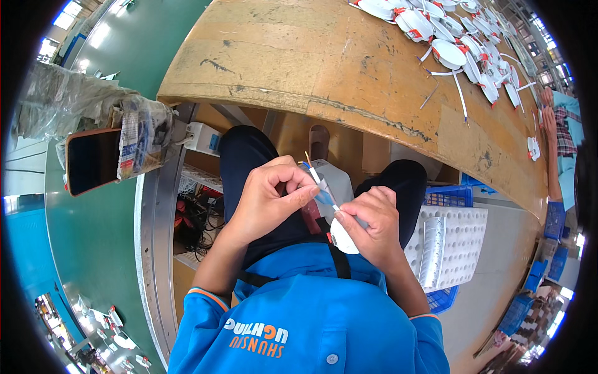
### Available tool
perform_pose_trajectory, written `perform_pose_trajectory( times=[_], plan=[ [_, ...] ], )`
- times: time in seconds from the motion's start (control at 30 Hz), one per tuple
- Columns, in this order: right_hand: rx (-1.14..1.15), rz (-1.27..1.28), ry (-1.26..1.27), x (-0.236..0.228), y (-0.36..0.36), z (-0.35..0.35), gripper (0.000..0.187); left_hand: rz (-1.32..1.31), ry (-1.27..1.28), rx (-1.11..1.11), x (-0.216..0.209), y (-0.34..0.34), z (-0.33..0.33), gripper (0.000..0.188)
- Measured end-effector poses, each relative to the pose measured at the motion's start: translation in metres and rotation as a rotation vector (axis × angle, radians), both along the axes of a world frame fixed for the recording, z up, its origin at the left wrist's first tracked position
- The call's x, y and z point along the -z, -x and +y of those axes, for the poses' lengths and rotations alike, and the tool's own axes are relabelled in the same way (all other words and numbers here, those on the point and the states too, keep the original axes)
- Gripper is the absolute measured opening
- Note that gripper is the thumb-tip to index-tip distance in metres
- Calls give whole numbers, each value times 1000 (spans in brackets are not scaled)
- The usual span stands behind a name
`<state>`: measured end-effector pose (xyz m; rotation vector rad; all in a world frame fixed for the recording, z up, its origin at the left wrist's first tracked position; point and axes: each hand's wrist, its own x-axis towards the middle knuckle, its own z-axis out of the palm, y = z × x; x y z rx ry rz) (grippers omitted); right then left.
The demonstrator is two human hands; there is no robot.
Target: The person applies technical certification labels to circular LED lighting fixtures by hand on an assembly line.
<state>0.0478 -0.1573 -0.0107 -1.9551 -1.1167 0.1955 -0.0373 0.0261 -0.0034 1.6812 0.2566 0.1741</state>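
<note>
Over my lap, my right hand [374, 224] is closed round a white round lamp [342, 237] and its short white cable [314, 174]. Thin wires with bare ends stick out of the cable's far end, pointing away from me. A small bluish, see-through piece of film [324, 197] sits against the cable between my hands. My left hand [274, 193] pinches the film's edge between thumb and forefinger; the other fingers are curled in. Whether the film is stuck to the cable cannot be made out.
On the worn brown table [268, 56] ahead, many white lamps [448, 55] lie heaped at the far right. A phone [93, 161] stands at left beside a green surface [93, 243]. At right are a white perforated tray [464, 243] and a co-worker's arm [552, 149].
</note>
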Motion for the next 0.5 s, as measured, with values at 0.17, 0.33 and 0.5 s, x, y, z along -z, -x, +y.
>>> perform_pose_trajectory(
  times=[0.17,0.33,0.5],
  plan=[
    [12,-17,15,0,2,2,8,-170,-386,-163,1,-1,-8,12],
    [29,7,36,0,3,1,8,-190,-557,-203,0,-2,-14,13],
    [27,57,76,1,4,0,9,-247,-599,-156,2,-4,-11,13]
  ],
)
